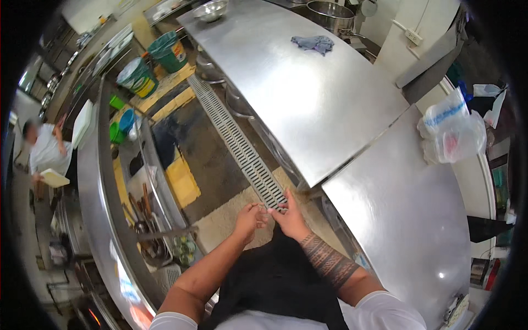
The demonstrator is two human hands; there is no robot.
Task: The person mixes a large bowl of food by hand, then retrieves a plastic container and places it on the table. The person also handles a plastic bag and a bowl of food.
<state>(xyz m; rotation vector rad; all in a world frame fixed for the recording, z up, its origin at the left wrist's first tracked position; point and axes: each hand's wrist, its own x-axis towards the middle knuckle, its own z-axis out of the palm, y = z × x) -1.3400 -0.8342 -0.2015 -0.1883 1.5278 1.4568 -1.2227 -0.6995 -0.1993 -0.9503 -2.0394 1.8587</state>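
Observation:
Both my hands are raised in front of the black apron [272, 276], above the floor between two steel counters. My left hand [251, 220] has its fingers loosely curled, and whether anything lies within them cannot be told. Close beside it, my right hand [290, 216] has thumb and fingers spread, with nothing in its grasp. Beneath the hands runs a slotted floor drain grate [235, 144]. On the steel table [350, 95] to the right lie a crumpled grey cloth [313, 43] and, at its far end, a metal bowl [210, 10].
A steel counter [88, 165] curves along the left, with utensils [144, 206] on a shelf below. Lined green bins [138, 78] stand on the floor. At far left a person [49, 146] holds a white board [55, 178]. Plastic bags [451, 128] hang at right; a large pot [330, 16] stands behind.

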